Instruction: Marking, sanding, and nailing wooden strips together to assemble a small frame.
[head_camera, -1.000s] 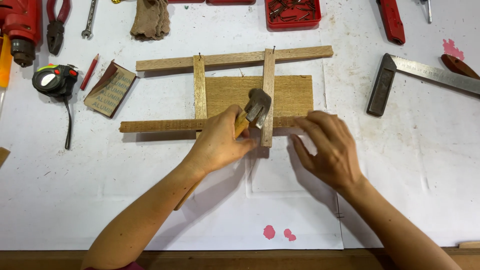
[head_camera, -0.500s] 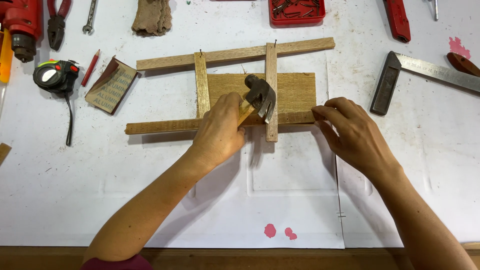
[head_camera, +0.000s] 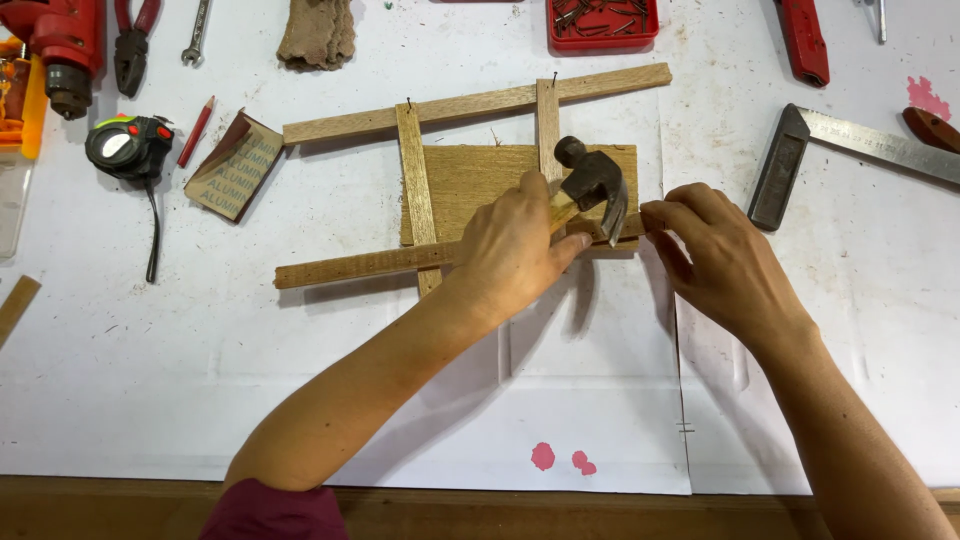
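Note:
My left hand (head_camera: 510, 250) grips a claw hammer (head_camera: 592, 180) by its wooden handle, close to the dark steel head. The head hangs just above the right end of the lower wooden strip (head_camera: 350, 265). That strip lies across two upright strips (head_camera: 413, 170) and a flat wooden board (head_camera: 480, 180). A longer strip (head_camera: 470, 103) crosses the top, with small nails standing in it. My right hand (head_camera: 720, 260) is on the right, its fingertips pinching the lower strip's right end beside the hammer head.
A red tray of nails (head_camera: 603, 20) stands at the back. A steel try square (head_camera: 780, 165) lies at right. On the left lie a tape measure (head_camera: 128, 145), red pencil (head_camera: 196, 130), folded sandpaper (head_camera: 233, 165), pliers (head_camera: 132, 40) and a red drill (head_camera: 55, 45). White paper (head_camera: 300, 400) covers the bench.
The hammer head has moved right along the lower strip to its right end. My right hand has drawn back from the crossing to pinch that end.

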